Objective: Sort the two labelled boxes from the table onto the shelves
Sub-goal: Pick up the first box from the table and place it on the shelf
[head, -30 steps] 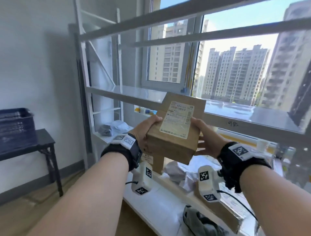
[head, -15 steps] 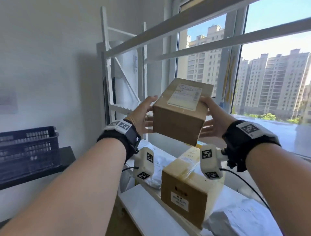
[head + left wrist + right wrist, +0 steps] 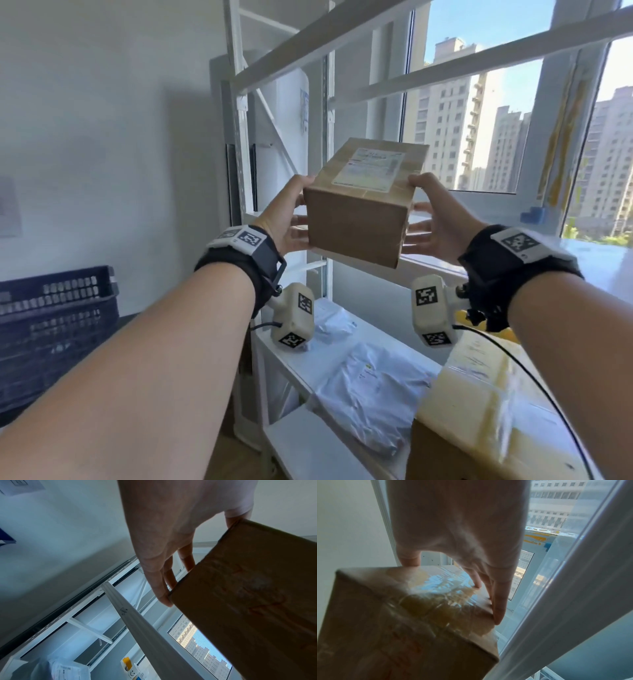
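Bare forearms (image 3: 137, 359), black wrist straps (image 3: 236, 263), white coded tags (image 3: 248, 238), cream camera pods (image 3: 294, 320) beneath, thin black cable (image 3: 265, 324)

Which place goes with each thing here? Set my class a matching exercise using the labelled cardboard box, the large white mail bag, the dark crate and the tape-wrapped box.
Things
1. labelled cardboard box
2. large white mail bag
3. dark crate
4. tape-wrapped box

Places
A. by the wall, far left
B. bottom right of the head view, under the right forearm
C. held up between the left hand and the right hand
D. lying flat on the lower shelf

Pairs: 1-C, 2-D, 3-A, 4-B
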Action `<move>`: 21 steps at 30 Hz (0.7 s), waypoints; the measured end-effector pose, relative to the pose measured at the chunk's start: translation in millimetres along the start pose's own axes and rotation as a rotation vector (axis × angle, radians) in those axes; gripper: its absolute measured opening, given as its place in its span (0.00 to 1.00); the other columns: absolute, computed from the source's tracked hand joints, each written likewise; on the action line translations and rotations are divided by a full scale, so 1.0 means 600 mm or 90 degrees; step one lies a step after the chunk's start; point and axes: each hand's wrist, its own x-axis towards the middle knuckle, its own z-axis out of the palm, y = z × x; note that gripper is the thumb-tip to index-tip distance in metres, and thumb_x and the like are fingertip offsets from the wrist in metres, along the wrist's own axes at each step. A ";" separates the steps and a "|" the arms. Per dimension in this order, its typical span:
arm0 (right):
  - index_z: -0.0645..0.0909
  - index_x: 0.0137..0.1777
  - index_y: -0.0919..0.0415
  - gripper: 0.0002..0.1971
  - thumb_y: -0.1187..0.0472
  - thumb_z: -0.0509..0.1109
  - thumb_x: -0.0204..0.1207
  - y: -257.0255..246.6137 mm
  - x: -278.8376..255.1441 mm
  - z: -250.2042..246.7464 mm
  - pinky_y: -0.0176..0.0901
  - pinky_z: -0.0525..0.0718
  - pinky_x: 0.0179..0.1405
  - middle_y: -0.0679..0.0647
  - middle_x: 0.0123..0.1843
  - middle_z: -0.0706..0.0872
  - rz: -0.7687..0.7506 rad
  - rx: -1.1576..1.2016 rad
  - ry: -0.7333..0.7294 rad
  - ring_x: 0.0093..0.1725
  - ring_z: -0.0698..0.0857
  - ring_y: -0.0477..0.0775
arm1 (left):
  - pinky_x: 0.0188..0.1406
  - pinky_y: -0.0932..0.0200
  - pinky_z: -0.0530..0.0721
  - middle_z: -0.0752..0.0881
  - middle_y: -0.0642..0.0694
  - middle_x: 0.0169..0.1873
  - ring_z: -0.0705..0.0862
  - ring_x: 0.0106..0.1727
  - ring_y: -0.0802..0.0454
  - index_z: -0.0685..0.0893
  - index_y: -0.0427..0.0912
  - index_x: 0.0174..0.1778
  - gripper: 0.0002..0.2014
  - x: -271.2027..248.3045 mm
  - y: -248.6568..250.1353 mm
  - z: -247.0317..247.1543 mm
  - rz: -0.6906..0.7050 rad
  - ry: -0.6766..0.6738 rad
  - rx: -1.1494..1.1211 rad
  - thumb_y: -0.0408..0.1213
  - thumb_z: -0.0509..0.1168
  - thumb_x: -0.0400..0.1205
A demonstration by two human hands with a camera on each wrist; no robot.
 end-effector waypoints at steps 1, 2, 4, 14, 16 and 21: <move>0.78 0.46 0.57 0.17 0.41 0.64 0.76 0.005 0.026 0.020 0.56 0.84 0.62 0.62 0.47 0.81 -0.008 0.006 0.008 0.49 0.82 0.64 | 0.58 0.43 0.87 0.83 0.42 0.43 0.85 0.44 0.43 0.83 0.46 0.50 0.19 0.028 -0.005 -0.021 0.002 -0.008 0.001 0.59 0.61 0.79; 0.79 0.46 0.57 0.17 0.42 0.65 0.76 0.009 0.052 0.040 0.54 0.85 0.59 0.62 0.47 0.81 -0.011 0.008 0.018 0.48 0.83 0.63 | 0.60 0.42 0.86 0.83 0.42 0.42 0.85 0.45 0.43 0.83 0.46 0.50 0.19 0.057 -0.008 -0.042 0.000 -0.017 0.003 0.59 0.61 0.80; 0.79 0.46 0.56 0.17 0.41 0.65 0.76 0.014 0.102 0.080 0.52 0.87 0.52 0.61 0.46 0.82 -0.008 0.002 0.036 0.45 0.84 0.61 | 0.58 0.44 0.87 0.83 0.42 0.41 0.85 0.44 0.44 0.83 0.46 0.51 0.19 0.113 -0.013 -0.083 -0.008 -0.033 0.005 0.58 0.61 0.80; 0.77 0.47 0.53 0.18 0.37 0.63 0.77 0.010 0.299 0.184 0.50 0.88 0.47 0.62 0.54 0.82 -0.001 -0.036 0.162 0.48 0.85 0.61 | 0.56 0.49 0.86 0.85 0.43 0.46 0.85 0.52 0.43 0.83 0.48 0.49 0.19 0.361 -0.027 -0.182 -0.034 -0.147 -0.009 0.60 0.60 0.79; 0.77 0.47 0.54 0.20 0.36 0.63 0.76 0.010 0.338 0.192 0.51 0.88 0.49 0.64 0.59 0.81 0.010 -0.042 0.181 0.51 0.85 0.63 | 0.56 0.49 0.86 0.85 0.43 0.47 0.85 0.53 0.44 0.83 0.48 0.48 0.19 0.404 -0.029 -0.186 -0.041 -0.168 -0.007 0.61 0.60 0.79; 0.71 0.65 0.56 0.30 0.32 0.61 0.75 0.016 0.435 0.207 0.53 0.89 0.49 0.68 0.65 0.79 0.046 -0.072 0.233 0.58 0.86 0.66 | 0.51 0.51 0.87 0.82 0.45 0.43 0.83 0.47 0.46 0.81 0.49 0.46 0.17 0.501 -0.045 -0.186 -0.034 -0.200 0.028 0.59 0.59 0.80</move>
